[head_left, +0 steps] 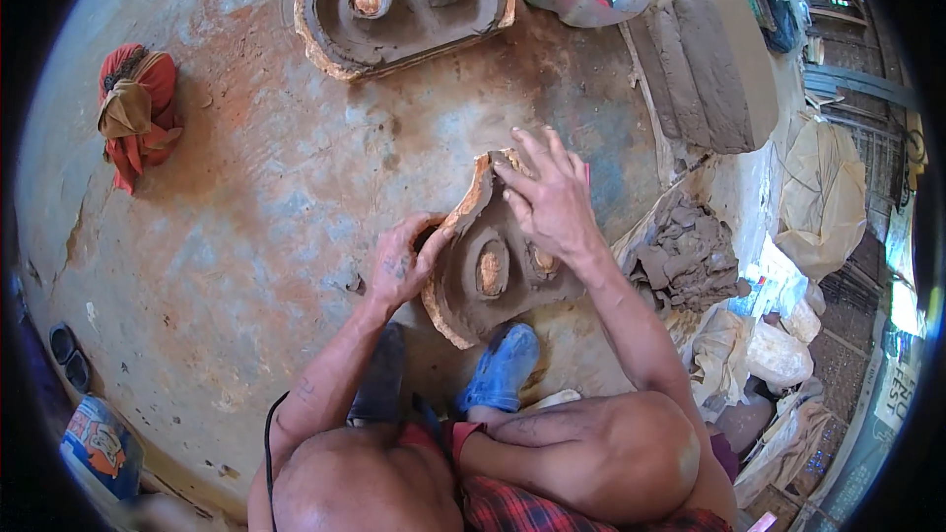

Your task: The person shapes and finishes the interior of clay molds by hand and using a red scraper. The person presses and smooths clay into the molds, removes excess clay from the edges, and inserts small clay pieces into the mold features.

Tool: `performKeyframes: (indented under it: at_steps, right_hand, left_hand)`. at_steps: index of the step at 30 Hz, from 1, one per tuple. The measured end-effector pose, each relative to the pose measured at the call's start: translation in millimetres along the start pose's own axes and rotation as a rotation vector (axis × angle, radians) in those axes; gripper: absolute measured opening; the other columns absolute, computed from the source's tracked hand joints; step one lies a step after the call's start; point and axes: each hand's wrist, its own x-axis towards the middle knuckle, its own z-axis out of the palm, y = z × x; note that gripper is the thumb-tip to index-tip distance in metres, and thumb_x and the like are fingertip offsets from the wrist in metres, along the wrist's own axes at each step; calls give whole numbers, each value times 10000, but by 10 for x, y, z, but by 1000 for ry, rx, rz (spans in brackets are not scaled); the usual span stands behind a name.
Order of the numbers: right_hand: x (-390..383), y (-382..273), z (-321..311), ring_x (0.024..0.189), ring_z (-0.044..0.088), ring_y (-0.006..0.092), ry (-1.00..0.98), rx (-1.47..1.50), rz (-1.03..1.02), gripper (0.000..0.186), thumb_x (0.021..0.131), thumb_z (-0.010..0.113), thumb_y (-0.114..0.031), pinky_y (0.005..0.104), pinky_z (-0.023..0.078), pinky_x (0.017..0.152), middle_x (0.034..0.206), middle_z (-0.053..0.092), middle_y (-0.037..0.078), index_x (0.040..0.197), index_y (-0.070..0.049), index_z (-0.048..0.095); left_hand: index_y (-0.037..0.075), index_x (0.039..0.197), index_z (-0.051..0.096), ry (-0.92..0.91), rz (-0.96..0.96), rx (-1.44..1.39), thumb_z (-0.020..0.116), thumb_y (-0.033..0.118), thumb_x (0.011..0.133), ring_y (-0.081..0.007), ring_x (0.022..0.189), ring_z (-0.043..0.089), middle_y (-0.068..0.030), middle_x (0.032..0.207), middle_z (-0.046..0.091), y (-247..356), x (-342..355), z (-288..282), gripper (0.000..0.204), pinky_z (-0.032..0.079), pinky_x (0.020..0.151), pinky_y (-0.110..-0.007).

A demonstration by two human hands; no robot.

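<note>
A clay-lined mould [461, 288] with an orange-brown, crumbly rim sits tilted on the floor in front of my feet. Inside it are two oval openings ringed with grey clay. My left hand [402, 258] is wrapped around the mould's left rim, thumb over the edge. My right hand [554, 199] reaches over the far end, its fingers stretched out and fingertips touching the clay by the rim. This hand and its wrist cover part of the mould's right side.
A second clay-lined mould [313, 39] lies farther off. To the right are a stacked grey clay block [711, 69] and a heap of clay scraps [685, 254]. A red cloth bundle [148, 89] lies at left. My blue shoe [501, 369] is close to the mould.
</note>
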Motion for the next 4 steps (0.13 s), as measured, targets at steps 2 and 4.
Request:
performKeyframes:
  at_steps: [2, 4]
  right_hand:
    - [70, 156, 3, 1519, 360, 445, 53, 37, -30, 473, 878, 767, -193, 608, 355, 1203, 1587, 506, 120, 1341, -103, 727]
    - [184, 222, 4, 1528, 363, 416, -21, 266, 83, 591, 865, 789, -205, 587, 336, 1225, 1603, 496, 92, 1439, -139, 663]
  left_hand:
    - [10, 1193, 757, -30, -6, 28, 730, 228, 992, -331, 995, 765, -207, 1069, 775, 3, 23, 25, 297, 582, 867, -410]
    - [22, 1206, 758, -38, -20, 2, 742, 223, 985, -329, 1000, 767, -217, 1091, 773, -19, 24, 37, 298, 583, 873, -405]
